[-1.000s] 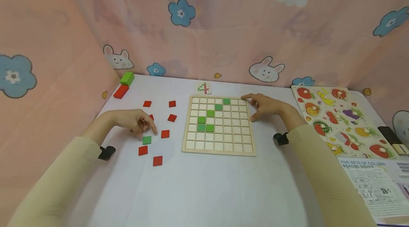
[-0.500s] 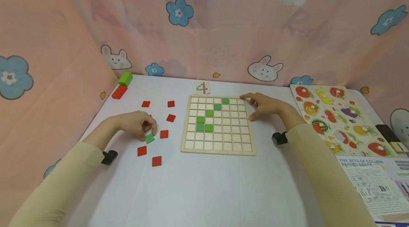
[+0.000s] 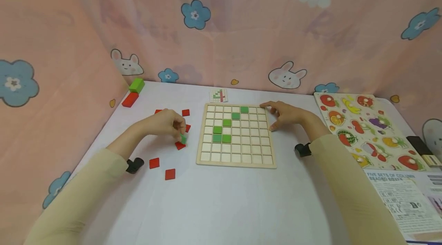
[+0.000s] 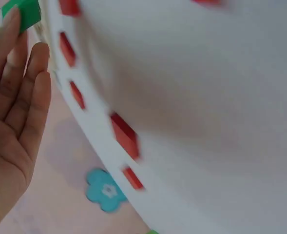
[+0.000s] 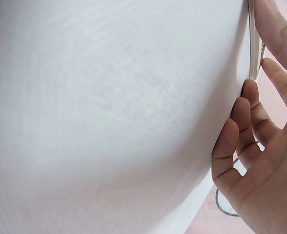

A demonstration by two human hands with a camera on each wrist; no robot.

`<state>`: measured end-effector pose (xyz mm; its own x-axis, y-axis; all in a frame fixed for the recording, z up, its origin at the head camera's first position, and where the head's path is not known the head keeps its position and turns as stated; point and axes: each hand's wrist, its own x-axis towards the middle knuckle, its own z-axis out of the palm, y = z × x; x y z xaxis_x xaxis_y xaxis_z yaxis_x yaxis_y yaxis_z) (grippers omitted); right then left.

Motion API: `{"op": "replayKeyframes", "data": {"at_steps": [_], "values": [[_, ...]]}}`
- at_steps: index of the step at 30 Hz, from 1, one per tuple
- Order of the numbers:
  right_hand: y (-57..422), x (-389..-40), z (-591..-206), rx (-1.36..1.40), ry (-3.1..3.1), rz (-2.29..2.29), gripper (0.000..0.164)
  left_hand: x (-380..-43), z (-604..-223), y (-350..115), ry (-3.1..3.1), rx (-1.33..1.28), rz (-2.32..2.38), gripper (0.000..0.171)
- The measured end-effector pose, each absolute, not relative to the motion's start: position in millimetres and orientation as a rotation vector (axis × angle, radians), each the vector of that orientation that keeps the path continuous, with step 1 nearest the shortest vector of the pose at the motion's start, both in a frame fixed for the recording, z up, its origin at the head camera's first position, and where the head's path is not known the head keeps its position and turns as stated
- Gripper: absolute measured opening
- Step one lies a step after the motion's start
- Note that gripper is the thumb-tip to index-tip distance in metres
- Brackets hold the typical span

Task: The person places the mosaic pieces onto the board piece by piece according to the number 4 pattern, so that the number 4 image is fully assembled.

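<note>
My left hand (image 3: 165, 123) pinches a small green square tile (image 3: 183, 139) between thumb and fingertips, above a red tile (image 3: 180, 145). In the left wrist view the tile (image 4: 27, 13) is partly cut off at the top left corner. To the right lies a wooden grid board (image 3: 236, 165) with pale squares and several green tiles set in a diagonal and small cluster. My right hand (image 3: 288, 114) rests at the board's far right corner, index finger on the corner and thumb against the right edge. In the right wrist view its other fingers are loosely bent on the tablecloth.
Several red tiles (image 3: 154, 163) lie scattered left of the board. A small pattern card (image 3: 218, 96) lies behind it. Green (image 3: 137, 85) and red (image 3: 130, 99) blocks sit at the far left. A fruit puzzle board (image 3: 371, 132) and a printed box (image 3: 400, 203) are on the right.
My left hand has taken hold of the green tile, lifted it off the table and carried it right, towards the board. My right hand stays at the board's corner.
</note>
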<state>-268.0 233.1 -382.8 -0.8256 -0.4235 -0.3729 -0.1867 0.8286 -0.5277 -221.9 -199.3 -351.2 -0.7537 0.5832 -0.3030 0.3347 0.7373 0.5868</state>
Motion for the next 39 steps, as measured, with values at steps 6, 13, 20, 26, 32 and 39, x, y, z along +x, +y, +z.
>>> {"op": "replayKeyframes", "data": {"at_steps": [6,13,20,26,32,39], "values": [[233.8,-267.7,-383.7,-0.451,2.524,-0.661,0.092,-221.6,-345.5,-145.5,2.478,0.721,0.954,0.014],[235.1,-268.2,-381.5,-0.453,2.524,-0.668,0.093,-215.4,-359.4,-89.9,2.512,0.803,1.069,0.009],[235.7,-268.1,-382.4,-0.444,2.522,-0.665,0.092,-212.5,-372.6,-56.8,2.603,0.853,0.905,0.004],[235.5,-269.4,-383.2,-0.446,2.520,-0.668,0.092,-211.8,-376.4,-47.9,2.661,0.809,0.789,0.005],[236.7,-271.4,-384.2,-0.444,2.523,-0.660,0.093,-212.6,-378.9,-46.0,2.682,0.843,0.740,0.006],[237.6,-272.3,-385.7,-0.449,2.517,-0.665,0.093,-217.3,-373.6,-50.4,2.670,0.881,0.665,0.006]]}}
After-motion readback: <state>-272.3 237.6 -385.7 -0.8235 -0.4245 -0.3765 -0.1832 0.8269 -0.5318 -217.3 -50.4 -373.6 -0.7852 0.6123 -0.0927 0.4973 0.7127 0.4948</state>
